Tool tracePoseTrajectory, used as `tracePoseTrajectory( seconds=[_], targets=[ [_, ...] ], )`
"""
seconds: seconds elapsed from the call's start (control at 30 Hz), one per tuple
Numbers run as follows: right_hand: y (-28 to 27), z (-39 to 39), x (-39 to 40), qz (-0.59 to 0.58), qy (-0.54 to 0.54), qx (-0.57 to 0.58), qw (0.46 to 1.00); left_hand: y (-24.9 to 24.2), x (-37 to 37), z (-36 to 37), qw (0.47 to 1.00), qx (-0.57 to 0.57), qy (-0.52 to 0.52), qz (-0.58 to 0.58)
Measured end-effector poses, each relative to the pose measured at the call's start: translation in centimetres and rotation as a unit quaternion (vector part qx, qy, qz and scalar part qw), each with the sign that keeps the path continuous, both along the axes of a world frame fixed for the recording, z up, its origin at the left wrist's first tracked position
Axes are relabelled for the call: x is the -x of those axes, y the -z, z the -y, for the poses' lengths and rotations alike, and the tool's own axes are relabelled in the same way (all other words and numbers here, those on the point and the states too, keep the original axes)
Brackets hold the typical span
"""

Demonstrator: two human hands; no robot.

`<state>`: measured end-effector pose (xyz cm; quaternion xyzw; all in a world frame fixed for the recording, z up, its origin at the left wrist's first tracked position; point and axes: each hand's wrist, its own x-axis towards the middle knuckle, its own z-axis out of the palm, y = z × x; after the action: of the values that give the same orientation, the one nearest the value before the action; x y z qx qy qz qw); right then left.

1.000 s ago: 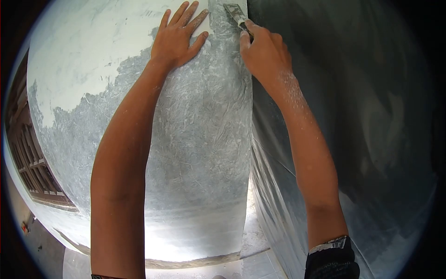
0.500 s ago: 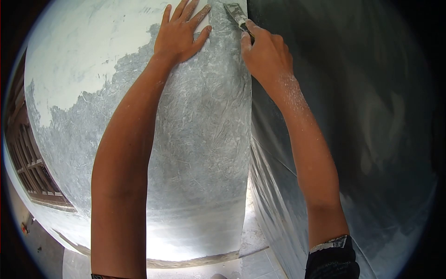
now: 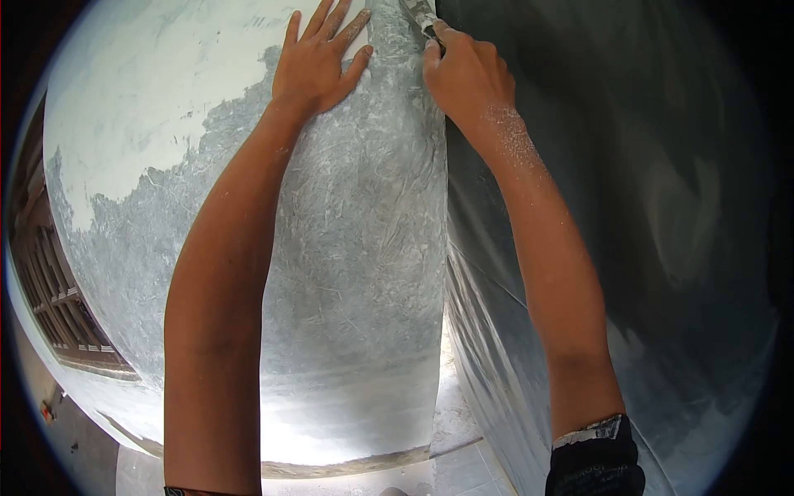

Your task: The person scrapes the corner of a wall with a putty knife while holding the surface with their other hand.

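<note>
My left hand [image 3: 316, 68] lies spread against the wall [image 3: 364, 223], its fingers apart, at the top of the view. To its right, my right hand [image 3: 470, 76] is wrapped round the handle of a scraper [image 3: 420, 15], whose blade is partly cut off by the top edge. The scraper is close to the wall's right edge. White dust covers my right wrist and some fingers. The wall is rough grey below, with a smooth white coat at the upper left.
Dark plastic sheeting [image 3: 628, 190] hangs along the wall's right edge and spreads down to the floor. A brown slatted window or door [image 3: 62, 289] is at the far left. Pale floor tiles [image 3: 463, 473] show at the bottom.
My right hand and the scraper have moved slightly up and to the left. My left hand stays spread on the wall, almost where it was.
</note>
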<state>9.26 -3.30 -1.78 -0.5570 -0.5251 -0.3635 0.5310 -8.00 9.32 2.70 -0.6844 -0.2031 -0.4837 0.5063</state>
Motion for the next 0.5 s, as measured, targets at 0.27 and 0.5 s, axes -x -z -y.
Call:
tracePoseTrajectory(
  seconds=[0.27, 0.5],
  targets=[
    [2.4, 0.7, 0.3, -0.017, 0.0, 0.03, 0.999, -0.1, 0.1, 0.0, 1.0, 0.003, 0.004, -0.002],
    [1.0, 0.1, -0.3, 0.015, 0.003, -0.012, 1.0, -0.9, 0.0, 0.3, 1.0, 0.008, -0.007, -0.018]
  ],
)
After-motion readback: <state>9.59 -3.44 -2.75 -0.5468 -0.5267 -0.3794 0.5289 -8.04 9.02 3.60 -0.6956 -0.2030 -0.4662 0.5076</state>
